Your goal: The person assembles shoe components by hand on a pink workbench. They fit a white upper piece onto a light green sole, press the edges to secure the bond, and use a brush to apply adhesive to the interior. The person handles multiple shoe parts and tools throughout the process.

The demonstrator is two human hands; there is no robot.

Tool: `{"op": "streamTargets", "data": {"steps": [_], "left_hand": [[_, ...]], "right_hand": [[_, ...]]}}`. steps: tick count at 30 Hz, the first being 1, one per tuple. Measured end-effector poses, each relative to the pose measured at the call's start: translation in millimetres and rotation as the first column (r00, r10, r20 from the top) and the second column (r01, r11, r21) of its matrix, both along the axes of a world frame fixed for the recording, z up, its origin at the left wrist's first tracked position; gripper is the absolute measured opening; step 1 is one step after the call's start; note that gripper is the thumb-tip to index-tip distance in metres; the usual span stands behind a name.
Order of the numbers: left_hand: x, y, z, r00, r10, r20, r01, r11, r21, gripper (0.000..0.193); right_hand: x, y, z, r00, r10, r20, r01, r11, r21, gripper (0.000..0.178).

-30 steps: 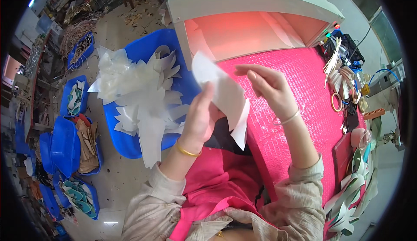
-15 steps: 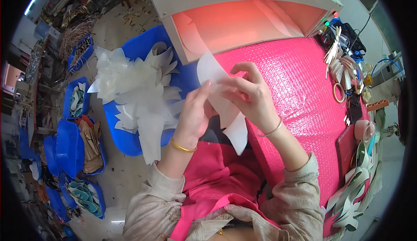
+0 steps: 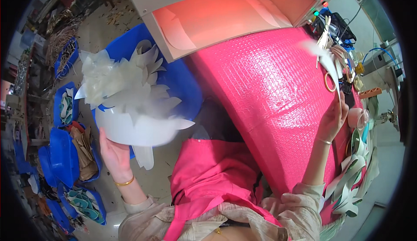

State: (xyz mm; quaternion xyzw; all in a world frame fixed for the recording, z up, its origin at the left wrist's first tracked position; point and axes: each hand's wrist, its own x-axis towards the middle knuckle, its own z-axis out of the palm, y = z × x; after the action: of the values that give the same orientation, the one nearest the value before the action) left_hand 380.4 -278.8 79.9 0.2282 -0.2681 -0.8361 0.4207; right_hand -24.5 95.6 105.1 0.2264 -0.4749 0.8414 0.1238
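Observation:
On the left, my left hand grips the edge of a white, leaf-shaped sheet, held out over a heap of similar translucent pieces. That heap fills a blue plastic tub. Far to the right, my right hand pinches the lower end of another white leaf-shaped piece. The piece stands up from the fingers, and its far tip is smeared by motion. It hangs above the right edge of a table covered in pink bubble wrap.
At the table's far end stands a white box-like heater glowing red inside, with pale pieces in it. Rolls of tape, bundled strips and curled pale green leaves crowd the right side. Several blue baskets line the floor at left.
My hands have parted from the middle. The left has gone left over the tub with one white sheet, the right to the table's right side with another. The view has shifted slightly.

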Motion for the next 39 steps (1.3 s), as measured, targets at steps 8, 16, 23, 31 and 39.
{"op": "streamTargets", "data": {"steps": [8, 16, 23, 31, 39], "left_hand": [[-41.1, 31.3, 1.1, 0.987, -0.158, 0.032, 0.156, 0.986, 0.050, 0.041], [-62.2, 47.0, -3.8, 0.973, -0.215, 0.089, 0.203, 0.971, 0.129, 0.042], [-50.3, 61.3, 0.2, 0.964, -0.230, 0.133, 0.227, 0.973, 0.042, 0.041], [-42.5, 38.3, -27.1, 0.954, -0.149, 0.260, 0.127, 0.987, 0.097, 0.041], [-96.5, 40.9, -33.9, 0.921, -0.251, 0.297, 0.199, 0.960, 0.196, 0.048]], "right_hand": [[70.2, 48.7, -40.6, 0.958, 0.285, 0.018, -0.085, 0.225, 0.971, 0.036], [55.8, -29.9, 12.3, 0.982, 0.182, 0.055, -0.047, -0.048, 0.998, 0.021], [1.6, -104.9, -52.8, 0.956, 0.267, 0.122, -0.008, -0.391, 0.920, 0.041], [-12.7, -157.6, 31.8, 0.733, 0.258, 0.630, -0.571, -0.270, 0.775, 0.009], [-112.6, -356.2, 28.7, 0.245, 0.969, -0.025, 0.630, -0.140, 0.764, 0.020]]}}
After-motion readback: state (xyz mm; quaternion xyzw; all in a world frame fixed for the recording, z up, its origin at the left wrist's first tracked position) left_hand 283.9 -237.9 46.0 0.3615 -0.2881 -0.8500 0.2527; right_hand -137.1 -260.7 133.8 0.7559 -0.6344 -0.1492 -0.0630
